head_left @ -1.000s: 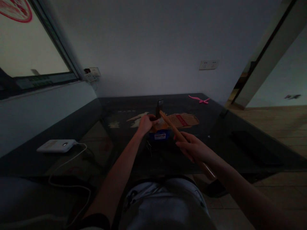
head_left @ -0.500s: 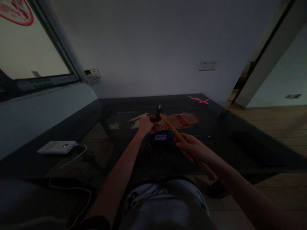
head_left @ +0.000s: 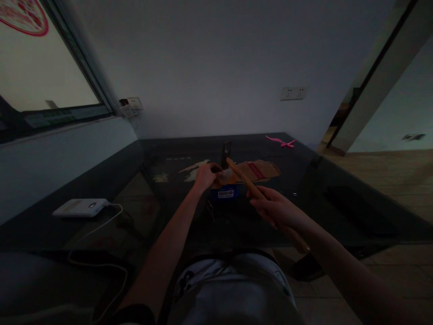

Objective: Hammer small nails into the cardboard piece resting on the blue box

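My right hand [head_left: 275, 208] is closed round the wooden handle of a hammer [head_left: 241, 175]. The dark hammer head [head_left: 225, 153] stands above a small blue box [head_left: 224, 192] on the dark glass table [head_left: 338, 180]. At the top of that box, just left of the hammer head, my left hand [head_left: 206, 174] has its fingers pinched on something small that I cannot make out. A flattened brown cardboard piece [head_left: 259, 169] lies behind the box.
A white device [head_left: 79, 207] with a white cable [head_left: 98, 246] lies at the table's left. A pink strip [head_left: 281, 141] sits at the far right corner. The wall carries sockets [head_left: 292, 93]. A window is on the left, a doorway on the right.
The hammer head has bobbed slightly up and down above the box. My left hand has stayed pinched at the box top.
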`<state>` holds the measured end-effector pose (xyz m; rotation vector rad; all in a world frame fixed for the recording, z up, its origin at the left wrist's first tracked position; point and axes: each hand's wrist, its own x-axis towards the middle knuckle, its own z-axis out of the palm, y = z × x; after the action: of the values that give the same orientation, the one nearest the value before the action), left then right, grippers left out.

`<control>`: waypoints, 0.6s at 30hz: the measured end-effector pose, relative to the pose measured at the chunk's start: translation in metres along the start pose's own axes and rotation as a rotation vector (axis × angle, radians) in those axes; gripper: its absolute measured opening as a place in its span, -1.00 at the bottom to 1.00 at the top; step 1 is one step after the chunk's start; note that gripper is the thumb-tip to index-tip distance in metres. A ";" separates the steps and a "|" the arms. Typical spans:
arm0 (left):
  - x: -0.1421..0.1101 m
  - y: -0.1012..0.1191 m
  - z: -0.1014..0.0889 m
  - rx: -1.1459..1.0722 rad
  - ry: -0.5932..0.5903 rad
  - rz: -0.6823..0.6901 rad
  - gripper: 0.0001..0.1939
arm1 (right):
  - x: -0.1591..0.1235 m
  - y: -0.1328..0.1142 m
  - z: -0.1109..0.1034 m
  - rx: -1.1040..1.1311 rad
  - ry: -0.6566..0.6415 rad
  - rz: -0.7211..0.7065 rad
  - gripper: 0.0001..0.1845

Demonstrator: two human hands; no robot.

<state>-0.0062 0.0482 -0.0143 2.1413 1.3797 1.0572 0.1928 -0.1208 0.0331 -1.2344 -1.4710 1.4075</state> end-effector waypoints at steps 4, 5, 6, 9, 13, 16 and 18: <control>0.000 0.001 0.000 -0.009 -0.010 -0.001 -0.83 | -0.003 -0.003 0.000 0.008 0.001 -0.012 -0.69; 0.000 0.001 0.000 -0.001 -0.009 -0.005 -0.83 | -0.001 -0.002 0.000 0.008 -0.003 -0.011 -0.69; 0.000 0.001 0.000 0.013 -0.007 -0.010 -0.83 | 0.000 0.000 0.001 0.005 -0.008 -0.008 -0.70; 0.001 0.001 -0.001 0.071 0.009 -0.023 -0.80 | 0.006 0.006 0.001 -0.003 -0.023 0.000 -0.73; 0.001 0.001 0.000 0.034 0.002 -0.006 -0.84 | 0.003 0.003 -0.002 0.001 -0.022 -0.018 -0.72; 0.001 0.000 0.000 0.012 0.003 0.011 -0.85 | 0.000 0.003 -0.002 0.000 -0.009 -0.021 -0.71; 0.001 0.000 0.000 0.026 0.006 0.004 -0.85 | 0.001 0.006 -0.001 -0.007 -0.001 -0.011 -0.72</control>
<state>-0.0059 0.0490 -0.0143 2.1620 1.4001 1.0530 0.1945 -0.1197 0.0268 -1.2278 -1.4828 1.3968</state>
